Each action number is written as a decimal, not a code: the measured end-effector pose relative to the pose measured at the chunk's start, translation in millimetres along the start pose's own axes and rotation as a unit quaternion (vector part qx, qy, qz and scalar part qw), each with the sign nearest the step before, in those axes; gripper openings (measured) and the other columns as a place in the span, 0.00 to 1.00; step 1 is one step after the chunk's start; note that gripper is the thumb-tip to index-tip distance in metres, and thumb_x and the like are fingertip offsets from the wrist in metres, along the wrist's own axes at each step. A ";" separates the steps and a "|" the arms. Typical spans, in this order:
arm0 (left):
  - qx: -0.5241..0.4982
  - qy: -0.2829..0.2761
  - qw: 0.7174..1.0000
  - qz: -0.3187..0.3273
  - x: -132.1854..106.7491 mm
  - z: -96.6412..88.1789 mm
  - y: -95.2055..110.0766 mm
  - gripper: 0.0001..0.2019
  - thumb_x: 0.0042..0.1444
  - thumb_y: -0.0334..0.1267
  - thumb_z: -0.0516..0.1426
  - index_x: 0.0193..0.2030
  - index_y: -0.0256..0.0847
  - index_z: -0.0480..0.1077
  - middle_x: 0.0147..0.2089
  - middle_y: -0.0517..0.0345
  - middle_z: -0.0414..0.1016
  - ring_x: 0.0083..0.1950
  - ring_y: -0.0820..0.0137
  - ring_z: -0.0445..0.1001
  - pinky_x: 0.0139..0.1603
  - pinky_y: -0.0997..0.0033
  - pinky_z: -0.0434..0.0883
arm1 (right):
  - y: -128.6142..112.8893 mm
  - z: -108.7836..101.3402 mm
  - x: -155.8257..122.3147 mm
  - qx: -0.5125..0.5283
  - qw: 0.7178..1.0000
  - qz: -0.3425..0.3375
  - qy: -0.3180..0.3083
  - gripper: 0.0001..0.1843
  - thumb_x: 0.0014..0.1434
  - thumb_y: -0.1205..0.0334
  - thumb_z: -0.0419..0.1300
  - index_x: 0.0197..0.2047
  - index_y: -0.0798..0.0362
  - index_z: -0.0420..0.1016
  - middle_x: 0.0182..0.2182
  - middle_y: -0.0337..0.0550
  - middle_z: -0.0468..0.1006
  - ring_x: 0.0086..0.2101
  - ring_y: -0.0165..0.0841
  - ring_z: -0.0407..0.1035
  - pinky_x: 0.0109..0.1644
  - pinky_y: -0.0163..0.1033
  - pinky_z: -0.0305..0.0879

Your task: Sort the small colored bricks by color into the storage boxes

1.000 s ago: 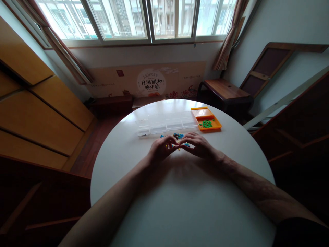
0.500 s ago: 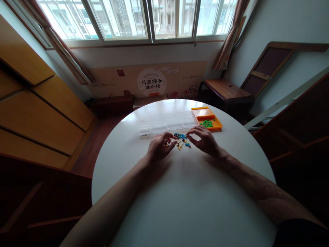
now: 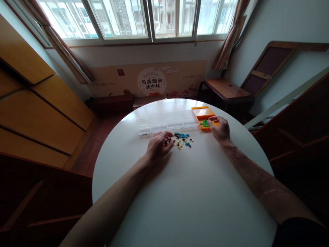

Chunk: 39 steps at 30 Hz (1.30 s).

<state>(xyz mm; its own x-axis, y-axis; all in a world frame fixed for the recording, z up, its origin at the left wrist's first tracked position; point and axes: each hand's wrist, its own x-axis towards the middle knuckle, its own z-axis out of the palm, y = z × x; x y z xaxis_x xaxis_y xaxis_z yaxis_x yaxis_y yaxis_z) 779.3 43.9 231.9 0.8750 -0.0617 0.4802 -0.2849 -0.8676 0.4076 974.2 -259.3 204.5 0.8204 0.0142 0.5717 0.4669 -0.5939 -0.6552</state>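
Observation:
A small heap of tiny coloured pieces [image 3: 182,139], blue, yellow and dark, lies on the round white table [image 3: 185,192]. My left hand [image 3: 159,145] rests beside the heap's left edge, fingers curled onto a few pieces. My right hand [image 3: 219,127] is over the near part of the orange tray [image 3: 202,112], fingers bent down by the green pieces [image 3: 205,123] lying in it. What the right fingertips hold, if anything, is too small to see.
A clear plastic compartment box [image 3: 167,122] stands behind the heap, left of the orange tray. A wooden bench [image 3: 224,90] stands beyond the table at the right, and wooden cabinets [image 3: 36,113] line the left wall. Windows run along the far wall.
My right hand left the heap and moved right and away to the orange tray. My left hand stayed at the heap, shifting slightly away from me.

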 end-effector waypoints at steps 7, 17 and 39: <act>0.013 -0.010 1.000 0.003 0.3 -0.8 -0.3 0.07 0.70 0.42 0.63 0.51 0.45 0.74 0.49 0.55 0.86 0.50 0.59 0.82 0.57 0.55 0.75 | -22.5 -1.0 -7.4 0.037 0.998 -0.047 -0.029 0.11 0.68 0.52 0.62 0.44 0.49 0.81 0.43 0.49 0.85 0.45 0.46 0.76 0.57 0.55 0.73; 0.023 -0.019 0.999 0.017 0.8 -1.5 2.2 0.05 0.71 0.42 0.62 0.49 0.46 0.75 0.49 0.54 0.85 0.50 0.58 0.81 0.58 0.54 0.75 | -70.0 -10.7 -33.6 0.061 0.881 -0.352 -0.310 0.07 0.65 0.67 0.67 0.42 0.44 0.83 0.41 0.43 0.84 0.44 0.42 0.76 0.57 0.52 0.73; 0.019 -0.017 0.999 0.020 2.1 -3.0 4.1 0.05 0.71 0.41 0.62 0.49 0.45 0.75 0.50 0.55 0.85 0.50 0.58 0.82 0.57 0.54 0.74 | -73.9 -8.1 -40.7 0.035 0.912 -0.300 -0.277 0.04 0.67 0.62 0.71 0.39 0.46 0.82 0.41 0.43 0.84 0.46 0.43 0.76 0.57 0.52 0.72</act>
<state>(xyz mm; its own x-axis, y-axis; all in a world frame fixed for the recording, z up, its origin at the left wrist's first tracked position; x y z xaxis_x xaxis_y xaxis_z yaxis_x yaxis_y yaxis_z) 778.9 41.7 236.8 0.8760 -0.1123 0.4691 -0.3055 -0.8818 0.3594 903.6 -222.5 233.6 0.4422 0.7350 0.5140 0.8907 -0.2926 -0.3479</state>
